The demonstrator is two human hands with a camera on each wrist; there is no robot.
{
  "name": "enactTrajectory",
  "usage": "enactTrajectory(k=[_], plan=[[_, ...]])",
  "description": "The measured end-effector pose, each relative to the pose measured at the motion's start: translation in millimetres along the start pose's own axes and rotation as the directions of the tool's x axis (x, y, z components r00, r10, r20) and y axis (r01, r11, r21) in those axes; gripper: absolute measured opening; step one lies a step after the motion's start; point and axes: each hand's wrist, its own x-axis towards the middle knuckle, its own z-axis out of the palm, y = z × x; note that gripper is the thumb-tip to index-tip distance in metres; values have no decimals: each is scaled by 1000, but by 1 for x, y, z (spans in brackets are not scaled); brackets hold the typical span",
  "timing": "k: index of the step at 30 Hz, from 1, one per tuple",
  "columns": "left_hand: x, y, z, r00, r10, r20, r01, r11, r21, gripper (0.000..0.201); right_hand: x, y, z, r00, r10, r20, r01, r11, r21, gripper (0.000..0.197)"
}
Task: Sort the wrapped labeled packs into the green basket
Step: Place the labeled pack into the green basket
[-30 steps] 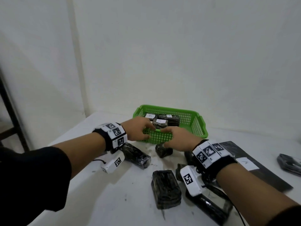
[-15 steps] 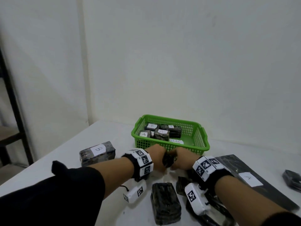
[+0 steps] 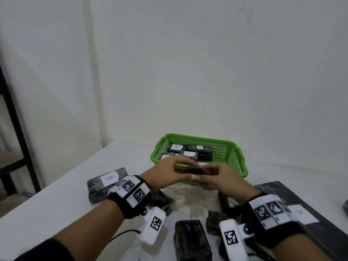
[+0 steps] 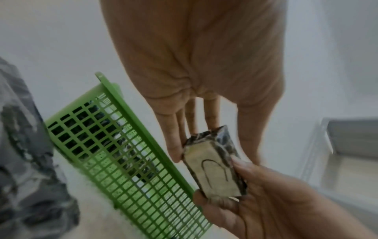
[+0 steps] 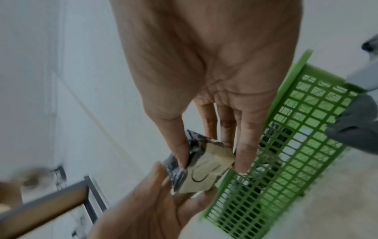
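A small dark wrapped pack (image 3: 192, 170) with a paper label is held up between both hands, just in front of the near wall of the green basket (image 3: 236, 162). The left hand (image 3: 165, 174) pinches one end with thumb and fingertips; the right hand (image 3: 216, 178) pinches the other end the same way. Inside the basket lie several labeled packs (image 3: 188, 154). On the white table (image 3: 56, 208) a pack marked B (image 3: 105, 182) lies to the left, with other dark packs (image 3: 191, 240) nearer the person.
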Motion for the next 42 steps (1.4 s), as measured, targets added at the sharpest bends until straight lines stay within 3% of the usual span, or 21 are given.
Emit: enactTrajectory(k=[3, 8, 14, 18, 23, 27, 34, 38, 42], plan=[[-13, 5, 4, 994, 104, -40, -109, 981, -161, 55, -12, -3, -3, 998, -12, -57, 24, 976, 217, 26], [-11, 1, 17, 967, 192, -167, -210, 973, -99, 46, -19, 3, 4, 990, -56, -132, 99, 932, 349, 27], [-5, -3, 18, 962, 207, -177, -238, 954, -182, 42, -13, 5, 2, 989, -53, -142, 113, 882, 458, 29], [-8, -8, 18, 967, 180, -180, -222, 943, -247, 42, -13, 8, -2, 993, -49, -104, 92, 881, 464, 23], [-9, -9, 18, 965, 193, -179, -230, 947, -223, 42, -14, 11, 1, 985, -65, -159, 128, 898, 421, 23], [-13, -7, 19, 957, 216, -195, -258, 940, -225, 41, -17, 7, 11, 979, -92, -180, 162, 891, 425, 36], [-18, -5, 15, 957, 201, -209, -242, 951, -193, 41, -23, 8, 7, 989, -94, -117, 137, 882, 450, 24], [-20, -5, 15, 957, 211, -201, -248, 951, -182, 41, -24, 10, 5, 979, -138, -148, 189, 886, 424, 17], [-18, -7, 18, 948, 252, -196, -283, 947, -153, 37, -25, 10, 10, 978, -144, -150, 193, 901, 389, 37]])
